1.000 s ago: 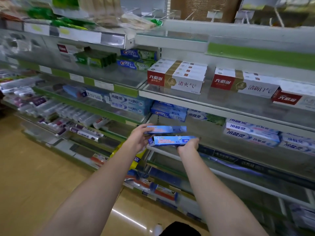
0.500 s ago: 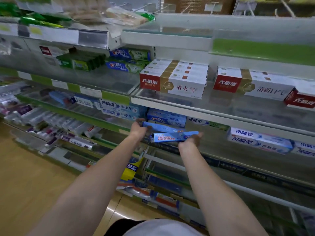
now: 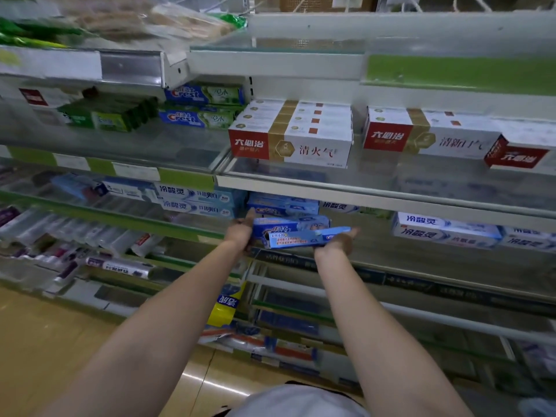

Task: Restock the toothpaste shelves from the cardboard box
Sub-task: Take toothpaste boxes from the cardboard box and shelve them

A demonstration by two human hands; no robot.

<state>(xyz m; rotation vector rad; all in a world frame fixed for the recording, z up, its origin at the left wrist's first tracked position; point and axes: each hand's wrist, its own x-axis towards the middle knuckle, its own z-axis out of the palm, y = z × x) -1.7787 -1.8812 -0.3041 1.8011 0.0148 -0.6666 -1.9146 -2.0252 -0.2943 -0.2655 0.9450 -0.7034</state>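
We record two blue toothpaste boxes [image 3: 296,233] with white and red lettering at the middle shelf [image 3: 421,203], whose edge is pale grey. Above it, the boxes [image 3: 290,136] are white with a red end panel, a gold band and red characters. The Crest cartons [image 3: 198,117] are blue and green with a red-and-white logo. Beside them lie dark green boxes [image 3: 108,115]. Shelf strips [image 3: 457,73] are bright green with white labels. The floor [image 3: 45,341] is yellowish tan. A hanging tag [image 3: 225,308] is yellow and blue.
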